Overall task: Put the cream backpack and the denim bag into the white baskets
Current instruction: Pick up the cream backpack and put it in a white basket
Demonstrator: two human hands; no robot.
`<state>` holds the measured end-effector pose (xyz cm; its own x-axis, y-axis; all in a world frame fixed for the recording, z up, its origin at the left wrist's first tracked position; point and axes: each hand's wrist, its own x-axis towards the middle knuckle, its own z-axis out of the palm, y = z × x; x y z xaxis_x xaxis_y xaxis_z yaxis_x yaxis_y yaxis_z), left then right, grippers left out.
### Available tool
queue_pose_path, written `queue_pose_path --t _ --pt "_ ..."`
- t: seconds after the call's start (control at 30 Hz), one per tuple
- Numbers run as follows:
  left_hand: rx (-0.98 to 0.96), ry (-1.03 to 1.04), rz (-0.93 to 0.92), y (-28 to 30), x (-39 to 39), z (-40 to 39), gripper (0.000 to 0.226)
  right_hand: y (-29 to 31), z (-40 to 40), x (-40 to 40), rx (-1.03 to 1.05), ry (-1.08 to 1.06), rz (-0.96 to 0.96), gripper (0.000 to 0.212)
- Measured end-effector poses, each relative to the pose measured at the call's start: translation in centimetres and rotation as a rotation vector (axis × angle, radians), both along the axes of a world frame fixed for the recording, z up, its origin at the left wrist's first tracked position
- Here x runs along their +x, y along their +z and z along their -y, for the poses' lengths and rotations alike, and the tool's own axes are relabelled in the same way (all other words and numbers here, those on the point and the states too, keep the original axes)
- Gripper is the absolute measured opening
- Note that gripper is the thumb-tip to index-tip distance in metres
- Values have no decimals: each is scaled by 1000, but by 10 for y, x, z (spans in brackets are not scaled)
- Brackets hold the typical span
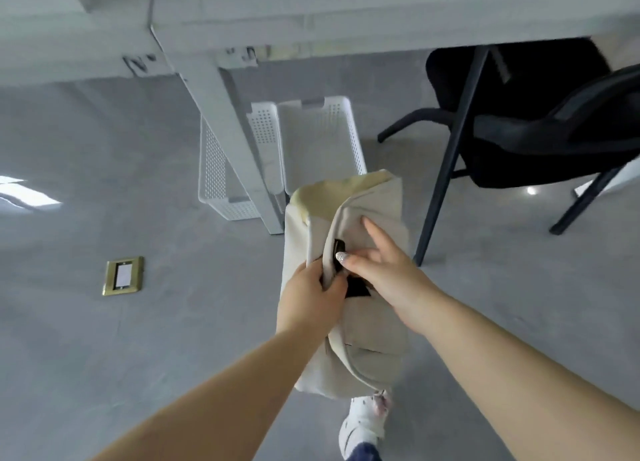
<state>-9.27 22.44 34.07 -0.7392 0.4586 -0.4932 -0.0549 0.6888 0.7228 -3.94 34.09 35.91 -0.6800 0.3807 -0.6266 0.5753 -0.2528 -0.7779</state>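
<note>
White table (346, 21) overhead; two white baskets (322, 142) beneath on floor, mouths up, ready for loading. Cream backpack (367, 322) held in air just short of baskets, long axis fore-aft, open top toward baskets. Left hand (311, 298) clamped on strap, carrying weight; right hand (384, 270) spread against fabric, steadying. Denim bag unseen.

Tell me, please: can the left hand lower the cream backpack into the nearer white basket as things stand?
Probably yes. The left hand grips the cream backpack right before the open white basket, which seems empty; only the table leg stands beside it.
</note>
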Motion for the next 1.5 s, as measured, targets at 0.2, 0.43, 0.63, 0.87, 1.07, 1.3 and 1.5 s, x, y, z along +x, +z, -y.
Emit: queue_pose_path --t 0.2,0.43,0.63,0.87,1.07,1.3,1.5 --pt "26 266 -6 11 -44 -70 20 1 -75 -27 217 189 68 85" --pt "140 523 -20 14 -89 -126 25 -2 -132 -72 394 444 42 102" --pt "239 588 -80 -9 -150 -166 22 -7 -158 -122 634 587 4 116" --pt "295 579 -66 -53 -205 -198 32 -51 -167 -179 764 608 22 133" --pt "434 581 -85 -73 -240 -217 34 -59 -193 -221 883 624 -54 113" --pt "610 530 -229 -46 -273 -245 31 -41 -214 -239 1067 439 -331 81" --pt "496 390 -392 -59 -298 -268 23 -75 -229 -260 1058 300 -376 63"
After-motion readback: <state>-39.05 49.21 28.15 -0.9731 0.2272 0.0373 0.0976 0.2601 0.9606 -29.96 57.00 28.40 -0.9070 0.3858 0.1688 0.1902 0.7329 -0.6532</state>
